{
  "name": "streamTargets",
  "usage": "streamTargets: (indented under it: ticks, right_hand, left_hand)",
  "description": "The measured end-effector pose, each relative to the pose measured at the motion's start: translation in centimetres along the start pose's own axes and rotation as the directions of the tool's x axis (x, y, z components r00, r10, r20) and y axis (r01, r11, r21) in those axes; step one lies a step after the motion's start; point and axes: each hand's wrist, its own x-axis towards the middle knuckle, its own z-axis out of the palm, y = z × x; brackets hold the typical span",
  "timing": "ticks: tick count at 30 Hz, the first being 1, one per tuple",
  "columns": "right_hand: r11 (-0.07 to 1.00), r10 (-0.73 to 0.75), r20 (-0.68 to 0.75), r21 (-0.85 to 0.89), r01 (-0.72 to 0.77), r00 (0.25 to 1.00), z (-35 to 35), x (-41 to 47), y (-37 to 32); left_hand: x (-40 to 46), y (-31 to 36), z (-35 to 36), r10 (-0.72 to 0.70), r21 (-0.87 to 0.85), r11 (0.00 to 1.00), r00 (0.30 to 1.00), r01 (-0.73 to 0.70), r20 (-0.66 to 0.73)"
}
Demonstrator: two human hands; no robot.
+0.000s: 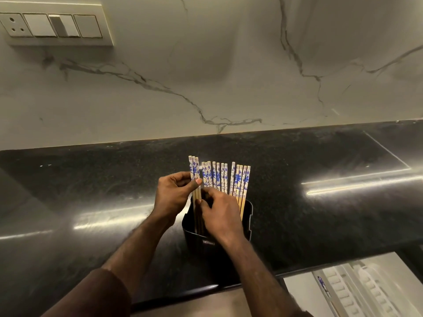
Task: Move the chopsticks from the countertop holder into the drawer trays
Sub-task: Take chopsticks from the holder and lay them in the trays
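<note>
A black holder (247, 216) stands on the dark countertop (91, 191). Several bamboo chopsticks (240, 181) with blue-and-white floral tops stand upright in it. My left hand (174, 195) pinches three of these chopsticks (194, 170) at the holder's left side; they sit slightly higher than the others. My right hand (219, 213) reaches into the holder's mouth with its fingers among the chopstick shafts, hiding the middle ones. Whether it grips any I cannot tell. An open drawer with white trays (366, 291) shows at the lower right, with one chopstick (324, 287) lying in it.
A marble-patterned backsplash (229, 76) rises behind the counter. A switch and socket panel (55, 26) is mounted at the upper left. The counter's front edge (183, 296) runs below the holder, with the drawer under it to the right.
</note>
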Motion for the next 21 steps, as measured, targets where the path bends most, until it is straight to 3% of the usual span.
streamTargets:
  ticks: [10,16,21]
  right_hand:
    - [0.986,-0.054,0.01,0.156,0.052,0.999,-4.3,-2.3,-3.9]
    - [0.959,-0.12,-0.008,0.258,0.118,0.993,-7.6,-6.2,-5.2]
    - [0.93,-0.111,0.123,0.364,0.059,0.986,-11.7,-11.0,-4.3]
  left_hand:
    - [-4.0,10.5,-0.6,0.289,-0.082,0.956,0.954,-0.283,0.08]
    - [-7.4,15.0,-0.5,0.302,-0.189,0.942,0.945,-0.276,0.124]
    - [-10.3,15.2,1.6,0.203,-0.256,0.955,0.96,-0.151,0.192]
